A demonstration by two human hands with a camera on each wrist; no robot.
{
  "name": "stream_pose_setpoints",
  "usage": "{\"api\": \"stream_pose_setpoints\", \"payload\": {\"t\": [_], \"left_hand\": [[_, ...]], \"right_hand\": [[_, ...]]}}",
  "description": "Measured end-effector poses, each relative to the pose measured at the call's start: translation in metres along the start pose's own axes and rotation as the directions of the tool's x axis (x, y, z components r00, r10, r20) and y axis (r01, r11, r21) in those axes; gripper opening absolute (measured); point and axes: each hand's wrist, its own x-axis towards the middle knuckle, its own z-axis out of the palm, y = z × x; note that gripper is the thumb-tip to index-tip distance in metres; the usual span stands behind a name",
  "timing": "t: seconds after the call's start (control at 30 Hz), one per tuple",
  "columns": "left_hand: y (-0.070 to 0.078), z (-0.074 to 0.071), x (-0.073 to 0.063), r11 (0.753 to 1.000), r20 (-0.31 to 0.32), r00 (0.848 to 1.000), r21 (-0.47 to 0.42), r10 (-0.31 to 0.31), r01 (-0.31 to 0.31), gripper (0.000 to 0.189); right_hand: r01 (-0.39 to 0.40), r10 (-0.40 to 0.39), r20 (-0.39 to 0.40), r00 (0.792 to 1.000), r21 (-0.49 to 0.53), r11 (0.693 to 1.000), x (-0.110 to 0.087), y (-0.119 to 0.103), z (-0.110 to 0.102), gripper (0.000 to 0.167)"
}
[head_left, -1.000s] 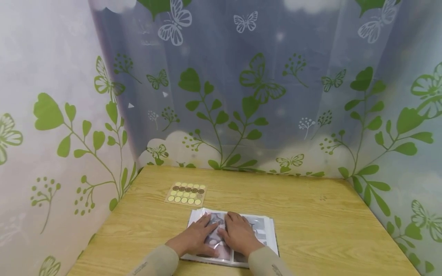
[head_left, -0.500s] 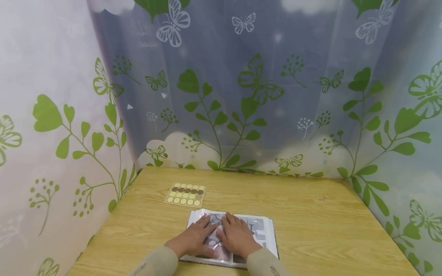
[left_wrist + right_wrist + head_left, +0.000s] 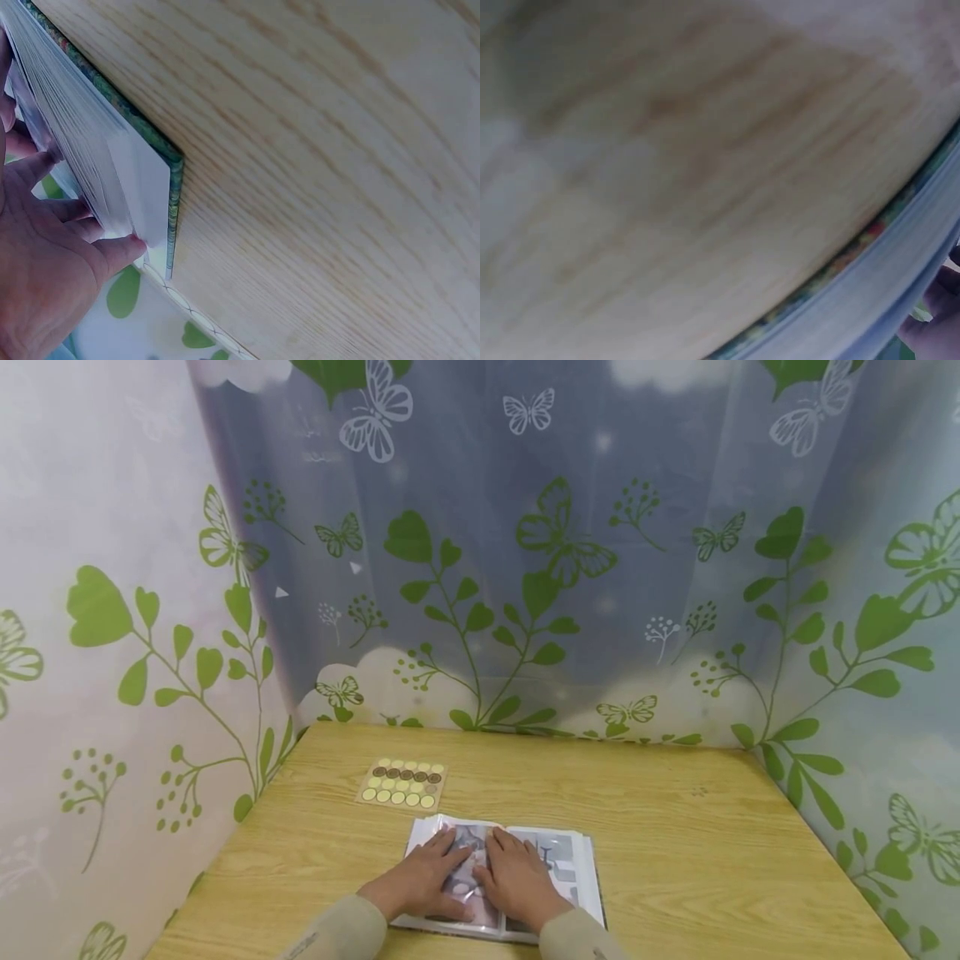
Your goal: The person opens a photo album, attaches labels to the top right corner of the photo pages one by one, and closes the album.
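Observation:
An open photo album (image 3: 589, 881) with clear pockets and pictures lies on the wooden table, close to me in the head view. My left hand (image 3: 423, 878) rests on its left page with the fingers spread. My right hand (image 3: 521, 878) lies beside it near the middle fold, fingers straight and covering part of the pictures. In the left wrist view the left hand (image 3: 52, 255) stretches over the thick stack of white pages (image 3: 82, 127), above a green patterned cover (image 3: 112, 94). The right wrist view shows the page edges (image 3: 870, 292) and part of a hand (image 3: 937, 326) in the corner.
Beyond the album's left side, a sheet of round stickers (image 3: 402, 782) in yellow and brown lies on the wooden table (image 3: 712, 843). A curtain (image 3: 480, 568) printed with leaves and butterflies stands at the table's back and sides.
The right hand has shifted very slightly on the page. Both hands stay on the album, and the head view has tilted a little.

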Motion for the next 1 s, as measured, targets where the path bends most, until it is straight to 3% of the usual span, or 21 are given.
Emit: {"api": "stream_pose_setpoints", "payload": {"t": [0.2, 1.0], "left_hand": [[0.0, 0.0005, 0.0001, 1.0, -0.001, 1.0, 0.0, -0.001, 0.001, 0.097], [-0.0012, 0.0011, 0.0005, 1.0, -0.016, 1.0, 0.02, 0.014, -0.014, 0.096]], "right_hand": [[0.002, -0.002, -0.037, 0.999, 0.003, 1.0, -0.0025, 0.0035, 0.0012, 0.055], [0.005, -0.006, -0.045, 0.999, -0.022, 1.0, -0.0041, 0.0063, 0.0012, 0.053]]}}
